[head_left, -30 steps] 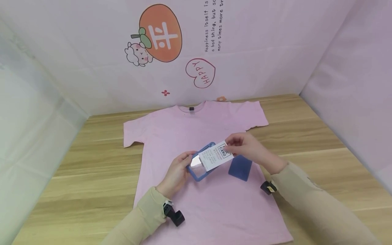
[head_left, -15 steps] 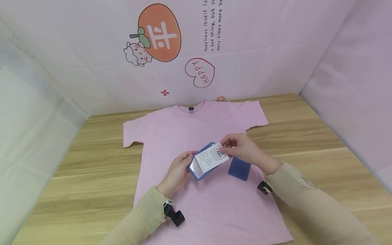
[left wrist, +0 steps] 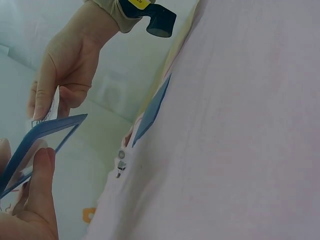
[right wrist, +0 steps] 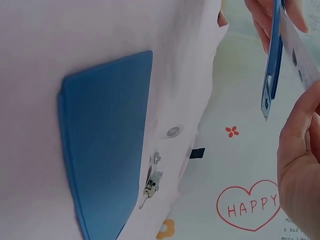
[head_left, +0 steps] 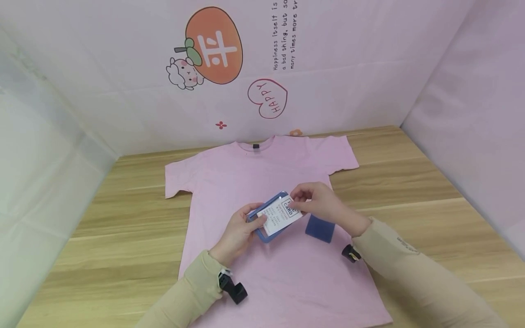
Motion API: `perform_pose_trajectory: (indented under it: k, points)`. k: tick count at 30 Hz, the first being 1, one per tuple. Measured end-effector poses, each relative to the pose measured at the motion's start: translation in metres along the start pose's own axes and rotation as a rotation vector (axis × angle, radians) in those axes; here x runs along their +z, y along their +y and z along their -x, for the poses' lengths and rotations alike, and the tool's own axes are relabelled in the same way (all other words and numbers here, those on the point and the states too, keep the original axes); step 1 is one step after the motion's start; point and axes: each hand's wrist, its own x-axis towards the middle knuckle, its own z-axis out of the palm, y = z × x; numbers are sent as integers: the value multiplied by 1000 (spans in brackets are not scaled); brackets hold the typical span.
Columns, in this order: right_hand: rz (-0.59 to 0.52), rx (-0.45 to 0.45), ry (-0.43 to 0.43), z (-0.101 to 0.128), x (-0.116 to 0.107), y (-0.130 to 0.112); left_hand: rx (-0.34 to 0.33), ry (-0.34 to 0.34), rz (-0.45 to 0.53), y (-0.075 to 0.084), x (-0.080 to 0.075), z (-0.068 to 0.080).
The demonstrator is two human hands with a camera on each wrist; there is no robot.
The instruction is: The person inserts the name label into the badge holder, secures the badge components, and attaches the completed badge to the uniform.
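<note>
Wooden tabletop [head_left: 410, 182] is enclosed by pale pink walls; a persimmon sticker [head_left: 213, 44] and a "HAPPY" heart sticker [head_left: 267, 98] are seen on the far wall.

Pink T-shirt [head_left: 254, 182] is laid flat across the tabletop centre, collar toward the far side, sleeves spread left and right.

Beige sleeves are worn on both arms, entering from the near edge; a black wrist camera [head_left: 233, 287] is strapped at the left wrist.

Blue flat panel [head_left: 320, 228] is lying on the shirt, just right of the hands, touched by neither. In the right wrist view it is shown flat on the fabric [right wrist: 107, 135], with a small metal clip beside it.

Blue card holder frame [head_left: 266, 217] is held above the shirt centre, gripped at its left end by the left hand [head_left: 238, 232], fingers curled round the edge.

White printed card [head_left: 280, 213] is pinched at its right end by the right hand [head_left: 324, 205] and is lying partly inside the frame, right end sticking out. Seating depth cannot be told.
</note>
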Motion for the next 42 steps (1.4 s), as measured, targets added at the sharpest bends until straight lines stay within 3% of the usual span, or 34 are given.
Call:
perform_pose_trajectory:
  k: [16, 24, 42]
  points:
    - [70, -4, 44, 0, 11, -3, -26, -9, -7, 3, 2, 2]
    - [153, -48, 106, -2, 15, -7, -15, -8, -17, 1, 1, 1]
    - [204, -93, 183, 2, 18, -4, 20, 3, -45, -1, 1, 2]
